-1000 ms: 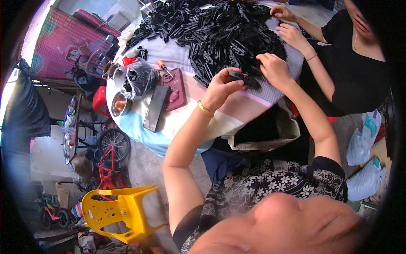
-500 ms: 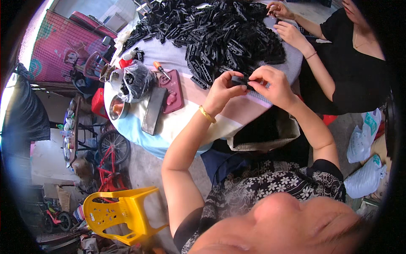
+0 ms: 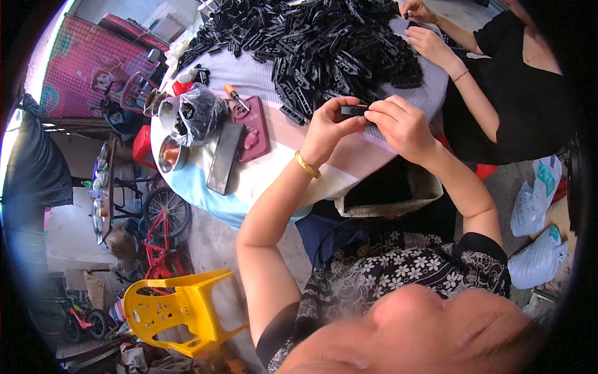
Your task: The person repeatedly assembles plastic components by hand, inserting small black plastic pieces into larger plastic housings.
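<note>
Between my two hands, above the near edge of the table, is a small black plastic part [image 3: 354, 110]. My left hand [image 3: 330, 128] pinches its left end between thumb and fingers. At its right end the fingertips of my right hand [image 3: 400, 126] close on it, with the fingers bent over and partly hiding it. Just beyond my hands rises a big heap of similar black plastic parts [image 3: 330, 56]. The part's finer details are too small to make out.
On the table's left lie a dark flat phone-like slab [image 3: 225, 159], a maroon board [image 3: 258, 140], an orange-handled screwdriver [image 3: 234, 95], a clear plastic bag [image 3: 202, 115] and a metal bowl [image 3: 172, 154]. An open box [image 3: 389, 209] sits below the edge. A co-worker's hands [image 3: 430, 47] work at right.
The black part has turned a little in my fingers, and my right fingers have folded further over its end. The co-worker's hands have shifted slightly.
</note>
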`<state>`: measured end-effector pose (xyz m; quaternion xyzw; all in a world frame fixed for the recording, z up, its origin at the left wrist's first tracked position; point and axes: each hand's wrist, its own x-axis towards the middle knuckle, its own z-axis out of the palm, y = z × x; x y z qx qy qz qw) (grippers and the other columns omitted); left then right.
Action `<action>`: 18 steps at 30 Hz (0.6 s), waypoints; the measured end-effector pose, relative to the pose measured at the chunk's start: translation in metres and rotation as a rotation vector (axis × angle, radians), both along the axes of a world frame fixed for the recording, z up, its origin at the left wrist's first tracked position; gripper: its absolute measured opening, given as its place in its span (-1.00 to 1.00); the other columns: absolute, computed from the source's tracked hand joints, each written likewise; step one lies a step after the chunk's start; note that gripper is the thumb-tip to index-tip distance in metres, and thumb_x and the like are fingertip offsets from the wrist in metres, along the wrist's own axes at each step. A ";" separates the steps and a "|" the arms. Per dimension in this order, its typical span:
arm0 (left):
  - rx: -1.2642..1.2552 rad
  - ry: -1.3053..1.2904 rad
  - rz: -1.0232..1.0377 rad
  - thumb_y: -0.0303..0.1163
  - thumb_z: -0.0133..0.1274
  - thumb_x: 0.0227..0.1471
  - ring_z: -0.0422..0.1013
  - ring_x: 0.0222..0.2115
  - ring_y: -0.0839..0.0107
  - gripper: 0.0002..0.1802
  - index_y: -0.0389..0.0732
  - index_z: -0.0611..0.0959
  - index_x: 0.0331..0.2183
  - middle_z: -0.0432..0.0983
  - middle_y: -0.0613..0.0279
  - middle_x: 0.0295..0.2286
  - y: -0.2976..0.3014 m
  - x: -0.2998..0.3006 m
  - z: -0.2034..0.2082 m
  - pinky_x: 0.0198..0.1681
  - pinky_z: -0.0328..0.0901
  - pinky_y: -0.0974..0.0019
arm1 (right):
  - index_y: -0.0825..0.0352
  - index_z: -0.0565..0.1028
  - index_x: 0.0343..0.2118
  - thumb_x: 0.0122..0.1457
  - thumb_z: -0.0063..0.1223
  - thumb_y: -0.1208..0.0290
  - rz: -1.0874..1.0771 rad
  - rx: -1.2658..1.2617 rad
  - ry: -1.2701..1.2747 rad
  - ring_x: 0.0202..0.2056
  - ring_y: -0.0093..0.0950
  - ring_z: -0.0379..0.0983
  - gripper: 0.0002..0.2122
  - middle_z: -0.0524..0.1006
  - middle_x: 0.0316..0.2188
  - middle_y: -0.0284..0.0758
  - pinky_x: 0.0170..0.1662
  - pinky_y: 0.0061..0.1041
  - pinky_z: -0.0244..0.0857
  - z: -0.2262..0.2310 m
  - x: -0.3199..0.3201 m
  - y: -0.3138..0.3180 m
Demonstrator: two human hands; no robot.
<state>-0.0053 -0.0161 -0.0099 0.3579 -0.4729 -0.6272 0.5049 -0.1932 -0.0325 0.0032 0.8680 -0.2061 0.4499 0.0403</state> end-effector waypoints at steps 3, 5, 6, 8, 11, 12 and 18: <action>0.001 -0.030 -0.023 -0.57 0.12 -0.08 0.44 -0.35 0.50 -0.60 -0.37 0.42 -0.15 0.48 0.19 -0.36 0.002 0.000 0.003 -0.24 0.38 0.48 | 0.37 0.50 -0.43 -0.17 0.06 0.61 -0.024 -0.018 0.012 -0.37 -0.36 0.42 -0.84 0.48 -0.41 -0.29 -0.35 -0.46 0.35 0.001 0.000 0.003; 0.068 0.028 -0.028 -0.55 0.13 -0.08 0.43 -0.36 0.54 -0.61 -0.37 0.44 -0.16 0.47 0.20 -0.34 0.002 0.001 0.003 -0.26 0.37 0.51 | 0.35 0.50 -0.44 -0.15 0.04 0.57 -0.042 -0.031 0.014 -0.35 -0.39 0.42 -0.85 0.48 -0.41 -0.31 -0.33 -0.48 0.36 0.000 -0.001 0.004; 0.067 0.028 -0.030 -0.55 0.13 -0.08 0.43 -0.36 0.54 -0.61 -0.37 0.44 -0.16 0.47 0.20 -0.34 0.001 0.002 0.002 -0.26 0.37 0.51 | 0.35 0.50 -0.43 -0.15 0.05 0.56 -0.034 -0.026 0.017 -0.34 -0.39 0.42 -0.85 0.48 -0.40 -0.31 -0.33 -0.48 0.36 -0.003 -0.002 0.005; -0.001 -0.142 -0.084 -0.56 0.07 -0.04 0.43 -0.32 0.53 -0.65 -0.36 0.45 -0.14 0.49 0.21 -0.34 0.000 0.005 0.000 -0.22 0.36 0.49 | 0.34 0.50 -0.42 -0.16 0.07 0.55 -0.026 -0.022 0.020 -0.33 -0.38 0.41 -0.84 0.49 -0.39 -0.32 -0.32 -0.49 0.35 -0.004 -0.002 0.008; -0.185 -0.246 -0.052 -0.55 0.09 -0.05 0.43 -0.38 0.59 -0.67 -0.39 0.46 -0.19 0.47 0.28 -0.34 0.005 -0.001 0.002 -0.28 0.34 0.55 | 0.37 0.50 -0.35 -0.12 0.11 0.51 -0.048 0.146 -0.135 -0.38 -0.37 0.43 -0.79 0.51 -0.39 -0.28 -0.34 -0.50 0.35 -0.006 -0.003 0.010; -0.267 -0.330 -0.012 -0.56 0.09 -0.07 0.46 -0.40 0.54 -0.68 -0.36 0.47 -0.19 0.51 0.26 -0.38 0.008 -0.005 0.004 -0.31 0.37 0.51 | 0.39 0.49 -0.32 -0.11 0.13 0.49 0.018 0.516 -0.175 -0.41 -0.36 0.45 -0.77 0.52 -0.39 -0.25 -0.35 -0.50 0.35 -0.013 -0.008 0.009; -0.541 -0.637 -0.002 -0.59 0.08 -0.09 0.45 -0.30 0.53 -0.67 -0.36 0.47 -0.19 0.50 0.16 -0.31 0.029 -0.022 0.009 -0.20 0.37 0.47 | 0.44 0.47 -0.28 -0.08 0.16 0.51 0.048 0.603 -0.190 -0.48 -0.43 0.49 -0.74 0.52 -0.44 -0.17 -0.40 -0.53 0.34 -0.024 -0.026 0.023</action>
